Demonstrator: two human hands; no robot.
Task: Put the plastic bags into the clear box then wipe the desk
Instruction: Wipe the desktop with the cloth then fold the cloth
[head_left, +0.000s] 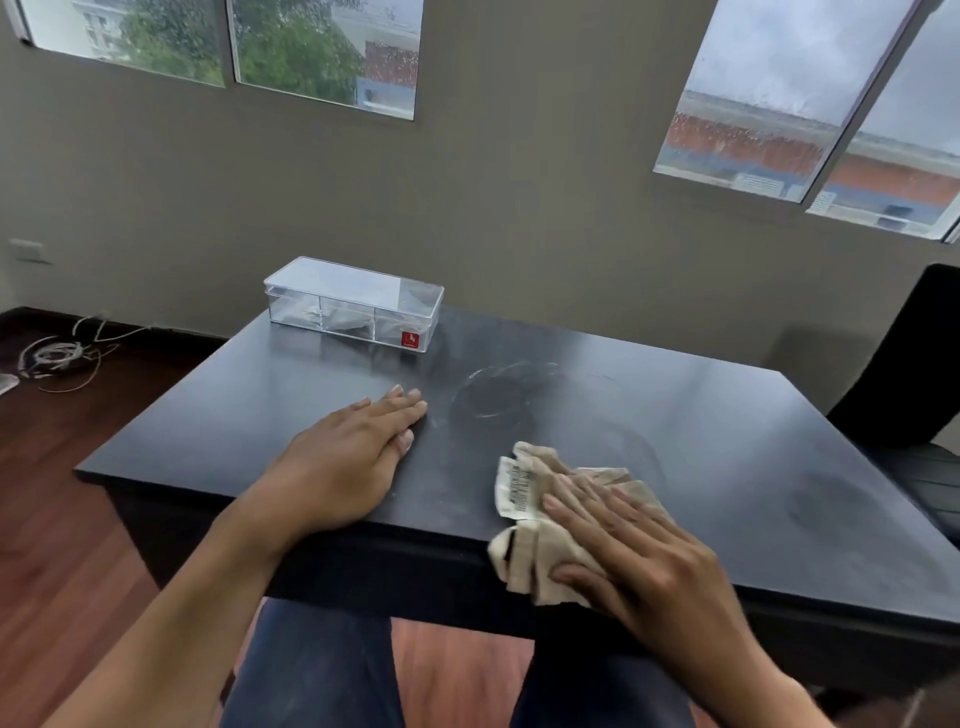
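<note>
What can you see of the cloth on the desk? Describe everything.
The cloth is beige, soft and crumpled, with a white barcode label near its far left corner. It lies at the near edge of the desk, partly hanging over. The right hand presses it with straight fingers.

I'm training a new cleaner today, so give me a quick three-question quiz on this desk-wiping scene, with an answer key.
1. True or false: the clear rectangular plastic box stands at the near edge of the black desk.
2. Which hand presses the crumpled beige cloth? A) left hand B) right hand C) both
3. Fill in: the small label on the box's front corner is ___.
Key: 1 false, it stands at the far side; 2 B; 3 red.
</note>
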